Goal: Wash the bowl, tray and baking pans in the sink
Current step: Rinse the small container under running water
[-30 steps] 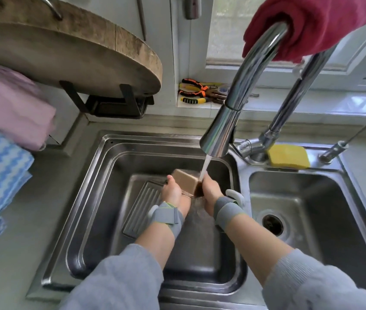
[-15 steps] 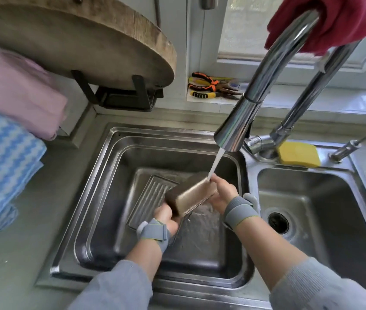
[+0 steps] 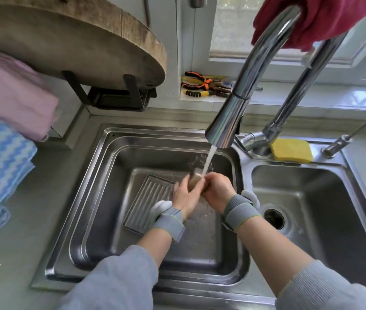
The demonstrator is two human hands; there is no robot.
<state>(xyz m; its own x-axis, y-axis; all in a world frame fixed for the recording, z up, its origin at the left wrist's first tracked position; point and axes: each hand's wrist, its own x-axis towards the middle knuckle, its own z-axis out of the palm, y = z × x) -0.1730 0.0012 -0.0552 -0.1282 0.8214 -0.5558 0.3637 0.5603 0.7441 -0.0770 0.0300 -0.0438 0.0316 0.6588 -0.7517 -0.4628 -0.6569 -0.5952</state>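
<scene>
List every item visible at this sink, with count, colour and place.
baking pan: one, golden-brown, held under the running water, mostly hidden by the hands
ridged tray: one, steel, on the left basin floor
sink: one, steel, two basins
faucet: one, chrome, water running
red cloth: one, draped over the faucet arch
sponge: one, yellow, on the sink ledge beside the faucet base
pliers: a few, orange and yellow handles, on the windowsill
chopping board: one, round, wooden, on a black rack
cloths: pink above, blue zigzag below, at left
left hand, right hand: both grip the pan; grey wrist straps
</scene>
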